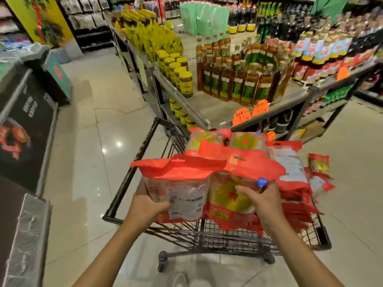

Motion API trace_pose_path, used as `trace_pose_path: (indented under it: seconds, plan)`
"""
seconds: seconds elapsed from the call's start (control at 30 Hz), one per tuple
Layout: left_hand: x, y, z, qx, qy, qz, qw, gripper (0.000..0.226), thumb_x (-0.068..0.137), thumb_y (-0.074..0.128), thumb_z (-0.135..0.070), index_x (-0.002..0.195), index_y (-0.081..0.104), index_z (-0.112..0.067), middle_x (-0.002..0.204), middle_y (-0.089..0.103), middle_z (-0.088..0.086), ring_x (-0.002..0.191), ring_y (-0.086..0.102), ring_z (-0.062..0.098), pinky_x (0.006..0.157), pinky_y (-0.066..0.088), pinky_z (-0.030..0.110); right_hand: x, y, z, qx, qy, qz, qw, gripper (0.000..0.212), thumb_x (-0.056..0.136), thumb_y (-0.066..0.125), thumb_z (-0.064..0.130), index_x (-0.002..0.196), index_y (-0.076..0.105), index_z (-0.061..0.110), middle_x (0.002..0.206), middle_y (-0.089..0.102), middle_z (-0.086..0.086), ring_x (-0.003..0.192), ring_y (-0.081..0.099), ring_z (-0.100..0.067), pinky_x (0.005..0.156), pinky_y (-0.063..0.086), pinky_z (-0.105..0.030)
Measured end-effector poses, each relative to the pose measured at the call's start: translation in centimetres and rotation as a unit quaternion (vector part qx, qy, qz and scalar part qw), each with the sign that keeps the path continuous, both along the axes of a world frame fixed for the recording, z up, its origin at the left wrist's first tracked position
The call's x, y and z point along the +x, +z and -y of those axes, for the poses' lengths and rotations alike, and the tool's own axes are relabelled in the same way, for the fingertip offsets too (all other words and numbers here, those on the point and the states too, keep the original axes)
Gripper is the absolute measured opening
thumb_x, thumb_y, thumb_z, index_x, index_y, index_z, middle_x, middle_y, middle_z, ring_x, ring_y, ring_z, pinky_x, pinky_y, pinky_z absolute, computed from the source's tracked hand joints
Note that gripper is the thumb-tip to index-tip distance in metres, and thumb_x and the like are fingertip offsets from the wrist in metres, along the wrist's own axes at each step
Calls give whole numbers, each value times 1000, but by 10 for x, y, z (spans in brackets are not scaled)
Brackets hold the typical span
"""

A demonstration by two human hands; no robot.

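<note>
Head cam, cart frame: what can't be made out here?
Head view throughout.
Left hand: fingers hidden behind the white-label packet it grips.
Right hand: fingers partly behind the yellow-front packet.
Label print on both: blurred, unreadable.
Cart floor: covered by stacked red packets.
Orange price tags: digits smeared.

The cart (132,172) stands in front of the person, its far end close to a stand (207,108). Over its near end the left hand (145,206) holds the left packet (186,195) and the right hand (263,201) holds the right packet (230,199), side by side and touching. A pile (290,168) of packets lies in the cart behind and to the right. On the stand, jars (180,73) sit left of bottles (238,79), and tags (241,118) hang on its near edge. A cabinet (24,125) stands far left.
</note>
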State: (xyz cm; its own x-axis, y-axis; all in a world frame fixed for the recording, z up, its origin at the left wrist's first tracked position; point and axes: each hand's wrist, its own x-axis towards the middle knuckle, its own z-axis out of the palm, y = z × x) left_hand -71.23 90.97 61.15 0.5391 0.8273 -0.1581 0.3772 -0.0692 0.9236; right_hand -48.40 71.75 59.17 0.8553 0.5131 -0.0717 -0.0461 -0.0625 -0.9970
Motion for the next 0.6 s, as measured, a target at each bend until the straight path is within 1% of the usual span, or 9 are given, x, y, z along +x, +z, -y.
trace_pose_path:
  seconds: [0.07,0.17,0.27,0.3,0.37,0.4,0.47,0.5,0.6]
  plan:
    - [7,-13,-11,-20,-13,-5,1000,66,56,89,7,112,57,-5,79,74,-11,72,68,-8,60,53,11,-3,-12,-12,-28,-23,-4,999,70,58,93,13,120,62,12,106,76,-4,96,73,-18,85,57,-33]
    - [15,-26,-21,-51,-29,-8,998,49,65,74,29,96,58,-4,69,66,-11,64,66,-8,56,47,7,-13,-27,-30,-60,-37,-18,997,60,64,92,5,115,62,15,103,74,0,92,71,-9,80,56,-22]
    - [16,-56,-33,-58,-54,-22,997,49,63,79,23,95,58,-7,73,70,-8,70,69,8,56,48,9,-21,-42,-46,-72,-56,-40,995,78,47,91,27,118,62,17,105,74,3,92,71,-4,76,56,-21]
    - [17,-66,-34,-76,-60,-33,995,52,60,84,18,97,58,-9,76,72,-6,72,71,6,58,50,10,-25,-48,-52,-71,-62,-47,995,82,43,89,30,118,62,16,103,73,5,87,70,1,73,55,-16]
    - [19,-82,-36,-82,-83,-50,992,60,51,90,0,99,57,-16,87,73,-2,82,73,12,66,54,15,-33,-63,-63,-64,-67,-64,994,75,45,86,20,115,61,11,90,75,10,75,68,7,66,53,-11]
    - [21,-88,-35,-83,-93,-54,991,62,52,91,-4,99,55,-21,91,70,-1,85,70,16,68,53,13,-39,-68,-68,-60,-70,-74,993,70,48,84,17,113,60,8,83,76,12,71,68,7,64,53,-12]
    - [25,-94,-36,-88,-108,-65,988,63,60,90,4,97,49,-26,91,67,-4,81,63,8,63,46,4,-47,-76,-79,-51,-86,-92,991,68,45,80,28,107,61,9,77,75,21,67,65,9,61,52,-12]
    - [27,-101,-39,-85,-118,-66,987,63,61,90,7,98,51,-26,91,69,-5,79,64,5,61,45,4,-48,-82,-82,-50,-90,-95,990,63,45,78,33,102,62,12,76,74,25,66,64,11,61,51,-11]
    - [24,-128,-49,-100,-118,-76,985,51,60,91,13,98,67,-10,77,77,-7,73,71,-2,62,49,7,-43,-98,-87,-90,-66,-103,988,48,49,82,19,93,63,19,75,74,26,67,66,10,61,50,-8]
